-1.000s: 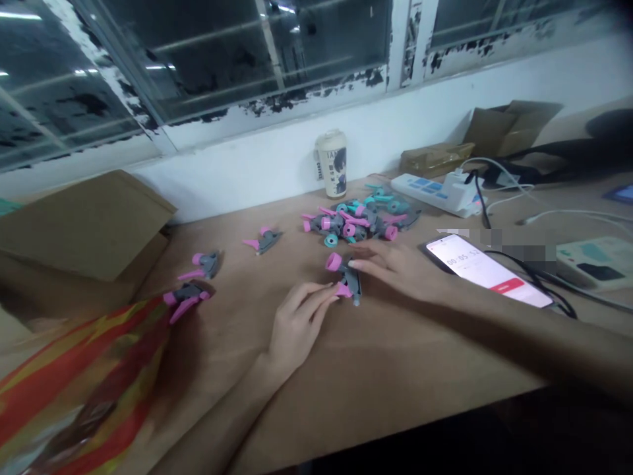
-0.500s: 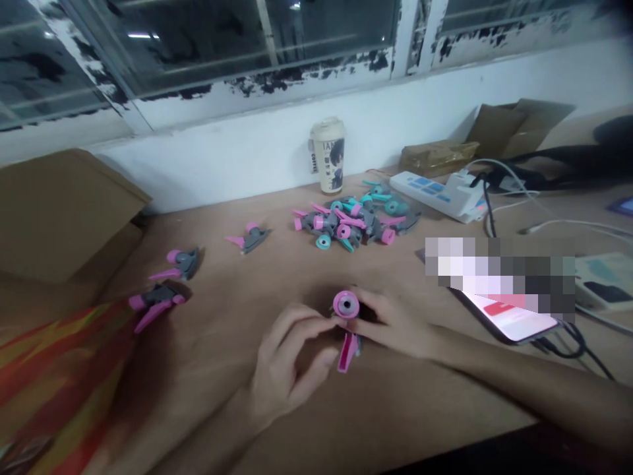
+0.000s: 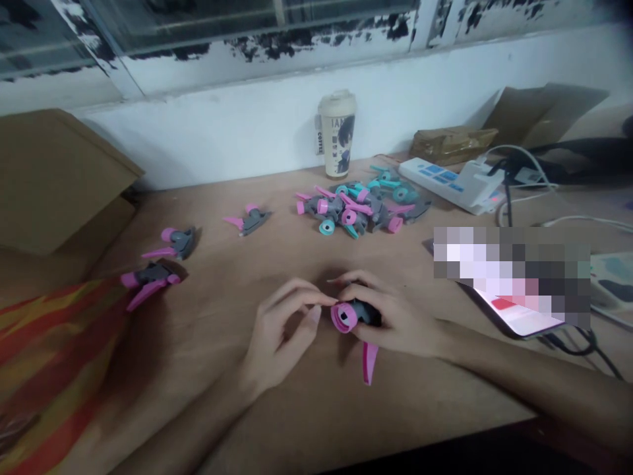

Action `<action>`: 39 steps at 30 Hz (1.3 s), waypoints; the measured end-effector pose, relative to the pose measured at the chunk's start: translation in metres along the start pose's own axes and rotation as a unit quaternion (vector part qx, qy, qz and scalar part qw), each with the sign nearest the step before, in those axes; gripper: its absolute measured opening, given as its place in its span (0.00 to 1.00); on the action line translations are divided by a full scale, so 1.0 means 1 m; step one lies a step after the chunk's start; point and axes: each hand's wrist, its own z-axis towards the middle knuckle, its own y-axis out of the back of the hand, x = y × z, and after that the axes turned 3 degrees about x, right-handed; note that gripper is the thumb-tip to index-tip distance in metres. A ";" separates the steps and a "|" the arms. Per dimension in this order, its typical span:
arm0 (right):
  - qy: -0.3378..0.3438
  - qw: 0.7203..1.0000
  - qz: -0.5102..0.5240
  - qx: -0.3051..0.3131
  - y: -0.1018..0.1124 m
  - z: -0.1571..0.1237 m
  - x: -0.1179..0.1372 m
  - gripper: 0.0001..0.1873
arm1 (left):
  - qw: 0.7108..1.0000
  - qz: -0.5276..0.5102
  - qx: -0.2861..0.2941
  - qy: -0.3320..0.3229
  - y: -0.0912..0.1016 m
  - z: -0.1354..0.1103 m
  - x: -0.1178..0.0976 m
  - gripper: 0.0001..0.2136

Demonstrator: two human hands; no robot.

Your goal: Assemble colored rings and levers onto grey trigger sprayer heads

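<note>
My right hand [image 3: 395,316] is closed around a grey trigger spray head [image 3: 364,311] with a pink screw collar and a pink trigger. The collar's open end faces left and towards me; the trigger points down below my fingers. My left hand [image 3: 287,323] is beside it, fingers curved and thumb apart from the index finger, whose tip is at the collar's rim. I cannot tell whether that tip presses on it. Behind my hands lies a pile of spray heads [image 3: 359,208], grey with pink or turquoise parts.
Several pink-grey spray heads lie at left, one of them [image 3: 154,277] beside a red and yellow bag [image 3: 64,356]. A cardboard box [image 3: 59,178] stands behind. A lidded cup [image 3: 337,135] is by the wall. At right are a power strip [image 3: 445,181], cables and a lit phone [image 3: 524,316].
The spray head has turned in my right hand, so its collar now points more to the left. My left thumb has come up closer to the collar. The camera view has tilted down slightly.
</note>
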 end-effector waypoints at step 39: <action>-0.068 0.997 0.013 0.037 -0.003 0.001 0.010 0.16 | 0.991 0.072 0.048 0.103 -0.024 0.000 -0.006 0.13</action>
